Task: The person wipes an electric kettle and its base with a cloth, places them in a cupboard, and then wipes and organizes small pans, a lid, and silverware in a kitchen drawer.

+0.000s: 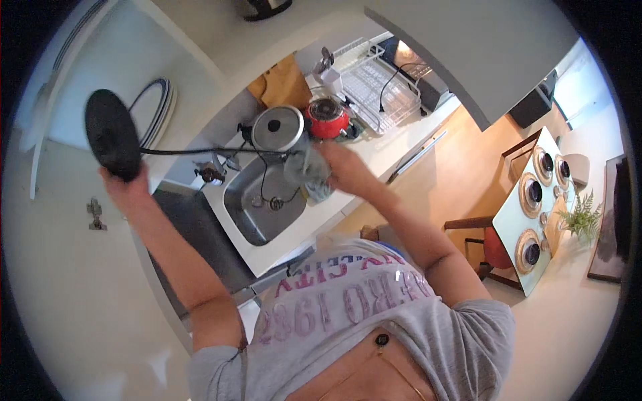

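My left hand (125, 188) holds up a round black appliance base (113, 133) in front of the open wall cupboard. From the base a black power cord (210, 150) runs right towards my right hand and also hangs in a loop into the steel sink (263, 203). My right hand (346, 168), blurred, is closed on a greyish cloth (306, 168) where the cord reaches it; whether the cord passes inside the cloth cannot be made out. Just beyond that hand stand a lidded pot (277, 128) with a glass lid and a red round appliance (327, 119).
Stacked plates (159, 110) stand in the cupboard at left. A brown paper bag (281, 82) and a white wire dish rack (383, 92) are behind the sink. An open grey cupboard door (481, 50) hangs at upper right. Further right is a set dining table (536, 215).
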`<state>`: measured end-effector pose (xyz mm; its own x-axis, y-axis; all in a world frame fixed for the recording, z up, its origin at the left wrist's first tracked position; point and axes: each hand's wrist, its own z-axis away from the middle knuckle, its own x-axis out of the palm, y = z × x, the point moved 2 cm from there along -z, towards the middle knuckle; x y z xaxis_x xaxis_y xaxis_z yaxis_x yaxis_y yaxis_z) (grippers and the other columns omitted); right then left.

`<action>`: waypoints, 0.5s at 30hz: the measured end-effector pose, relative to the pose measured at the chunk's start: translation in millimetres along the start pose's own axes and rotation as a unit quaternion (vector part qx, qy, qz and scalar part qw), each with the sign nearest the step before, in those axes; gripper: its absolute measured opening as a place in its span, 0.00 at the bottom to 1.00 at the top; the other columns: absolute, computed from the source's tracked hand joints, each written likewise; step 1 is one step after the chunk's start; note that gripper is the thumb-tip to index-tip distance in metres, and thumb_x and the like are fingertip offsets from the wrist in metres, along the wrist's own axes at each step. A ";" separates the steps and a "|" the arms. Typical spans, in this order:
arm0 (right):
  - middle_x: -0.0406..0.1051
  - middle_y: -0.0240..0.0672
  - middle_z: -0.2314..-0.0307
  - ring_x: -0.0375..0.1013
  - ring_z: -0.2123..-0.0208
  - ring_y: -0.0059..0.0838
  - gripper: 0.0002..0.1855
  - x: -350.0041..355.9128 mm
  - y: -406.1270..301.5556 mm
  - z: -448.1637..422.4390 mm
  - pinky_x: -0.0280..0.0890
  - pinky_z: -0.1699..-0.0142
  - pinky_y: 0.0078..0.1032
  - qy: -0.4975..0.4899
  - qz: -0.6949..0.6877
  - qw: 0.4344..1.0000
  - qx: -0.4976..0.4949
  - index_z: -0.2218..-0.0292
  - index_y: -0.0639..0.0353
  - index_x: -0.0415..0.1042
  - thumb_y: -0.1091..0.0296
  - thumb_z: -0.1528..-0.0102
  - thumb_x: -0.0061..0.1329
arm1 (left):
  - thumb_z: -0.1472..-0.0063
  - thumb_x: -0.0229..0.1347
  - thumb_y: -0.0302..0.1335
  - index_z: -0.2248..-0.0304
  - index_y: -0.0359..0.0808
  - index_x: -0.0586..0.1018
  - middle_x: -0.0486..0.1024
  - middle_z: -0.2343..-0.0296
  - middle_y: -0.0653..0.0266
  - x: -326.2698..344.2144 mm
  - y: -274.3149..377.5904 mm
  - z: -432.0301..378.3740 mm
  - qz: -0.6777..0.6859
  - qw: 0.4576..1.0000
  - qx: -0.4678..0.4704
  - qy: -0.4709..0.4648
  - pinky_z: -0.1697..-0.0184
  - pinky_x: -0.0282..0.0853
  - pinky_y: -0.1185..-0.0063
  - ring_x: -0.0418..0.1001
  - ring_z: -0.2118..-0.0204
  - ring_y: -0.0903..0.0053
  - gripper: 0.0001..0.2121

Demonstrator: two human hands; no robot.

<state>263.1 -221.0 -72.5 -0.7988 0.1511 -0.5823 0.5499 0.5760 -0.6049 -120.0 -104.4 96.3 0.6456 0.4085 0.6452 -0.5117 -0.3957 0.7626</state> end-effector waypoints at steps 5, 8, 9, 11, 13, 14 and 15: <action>0.64 0.48 0.65 0.63 0.62 0.49 0.30 -43.6 45.0 13.1 0.59 0.57 0.38 0.027 0.090 0.994 0.051 0.55 0.61 0.58 0.80 0.64 0.45 | 0.39 0.38 0.32 0.61 0.34 0.69 0.70 0.65 0.55 -16.1 81.9 -76.8 0.095 0.993 -0.003 -0.067 0.57 0.59 0.62 0.67 0.60 0.63 0.13; 0.64 0.50 0.67 0.62 0.62 0.52 0.26 -58.2 68.7 28.9 0.58 0.57 0.39 0.048 0.115 0.988 0.093 0.57 0.63 0.60 0.80 0.62 0.43 | 0.40 0.39 0.30 0.62 0.34 0.69 0.70 0.65 0.55 -27.5 133.0 -80.9 0.128 0.987 0.003 -0.093 0.56 0.58 0.63 0.66 0.59 0.64 0.12; 0.64 0.49 0.66 0.63 0.62 0.51 0.26 -60.4 75.0 32.4 0.59 0.58 0.39 0.045 0.115 0.987 0.102 0.56 0.62 0.59 0.80 0.61 0.43 | 0.40 0.40 0.29 0.62 0.34 0.69 0.70 0.66 0.55 -35.8 152.6 -87.4 0.145 0.984 0.013 -0.106 0.56 0.58 0.63 0.66 0.59 0.64 0.11; 0.64 0.48 0.66 0.64 0.63 0.50 0.25 -51.7 98.2 61.2 0.59 0.58 0.38 0.055 0.144 0.984 0.091 0.56 0.62 0.58 0.80 0.60 0.42 | 0.41 0.41 0.30 0.61 0.35 0.70 0.70 0.65 0.56 -49.8 173.4 -102.9 0.141 0.982 0.018 -0.126 0.56 0.58 0.65 0.66 0.59 0.65 0.11; 0.65 0.48 0.67 0.64 0.64 0.50 0.25 -42.1 104.2 82.2 0.59 0.60 0.39 0.025 0.132 0.984 0.120 0.56 0.62 0.59 0.79 0.60 0.43 | 0.41 0.43 0.31 0.61 0.36 0.70 0.71 0.63 0.57 -58.5 187.9 -105.0 0.126 0.986 0.053 -0.100 0.57 0.58 0.67 0.66 0.59 0.67 0.12; 0.64 0.48 0.68 0.64 0.65 0.51 0.26 -37.2 96.3 87.9 0.59 0.60 0.40 0.002 0.109 0.985 0.135 0.56 0.62 0.60 0.80 0.60 0.43 | 0.41 0.42 0.33 0.60 0.37 0.71 0.70 0.62 0.58 -60.7 172.0 -97.3 0.081 0.991 0.059 -0.093 0.56 0.59 0.67 0.67 0.58 0.66 0.13; 0.65 0.51 0.67 0.64 0.64 0.52 0.25 -37.7 88.7 92.3 0.60 0.60 0.38 0.005 0.060 0.986 0.154 0.57 0.61 0.60 0.80 0.60 0.43 | 0.40 0.42 0.35 0.60 0.37 0.71 0.70 0.60 0.59 -41.5 141.0 -70.2 0.045 0.994 0.069 -0.071 0.55 0.60 0.66 0.67 0.57 0.66 0.14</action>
<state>364.4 -249.7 -154.3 -0.7253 0.2115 -0.6551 0.6871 0.2816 -0.6698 -258.7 -119.4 180.3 0.6790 0.2506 0.6900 -0.4950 -0.5378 0.6825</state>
